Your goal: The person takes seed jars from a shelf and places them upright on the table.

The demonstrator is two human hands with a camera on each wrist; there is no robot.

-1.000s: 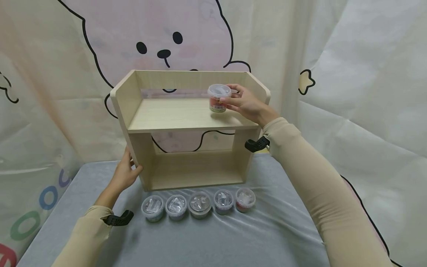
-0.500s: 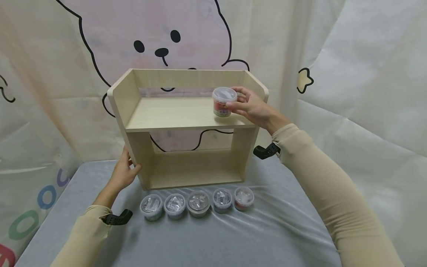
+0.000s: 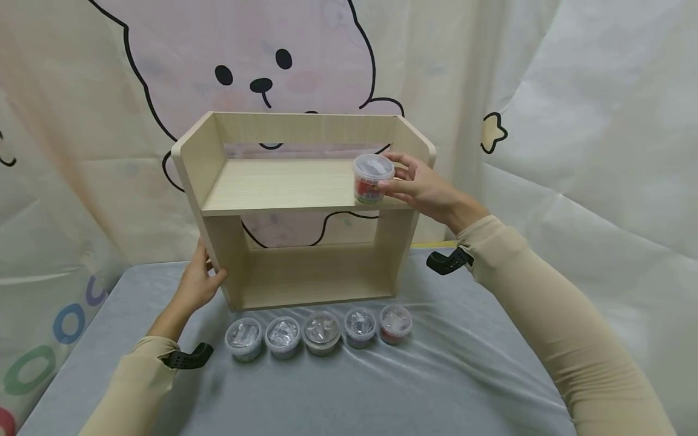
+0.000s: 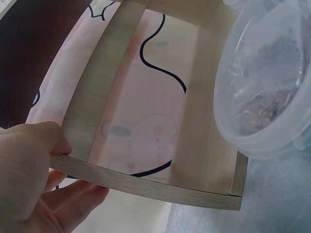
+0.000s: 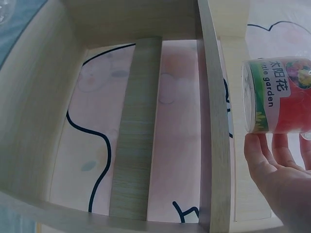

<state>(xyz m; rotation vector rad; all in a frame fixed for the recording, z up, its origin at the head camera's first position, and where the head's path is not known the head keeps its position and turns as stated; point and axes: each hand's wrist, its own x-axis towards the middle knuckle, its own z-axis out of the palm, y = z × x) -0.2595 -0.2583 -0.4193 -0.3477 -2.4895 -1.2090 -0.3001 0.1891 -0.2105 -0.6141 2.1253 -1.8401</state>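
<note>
A red-labelled tub is gripped by the right hand over the upper board of the wooden shelf, seemingly just clear, whose left side is clasped by the left hand.

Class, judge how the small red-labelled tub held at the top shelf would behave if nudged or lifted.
The tub looks like thin clear plastic, so probably light. On its side, its round wall would likely roll. The right hand grips it with fingertips alone, suggesting little weight.

We see soft, even, fairly bright light in the head view, with faint shadows under the wooden shelf and glare on the tub lids. Both wrist views look blurred up close and bend straight boards near the edges.
</note>
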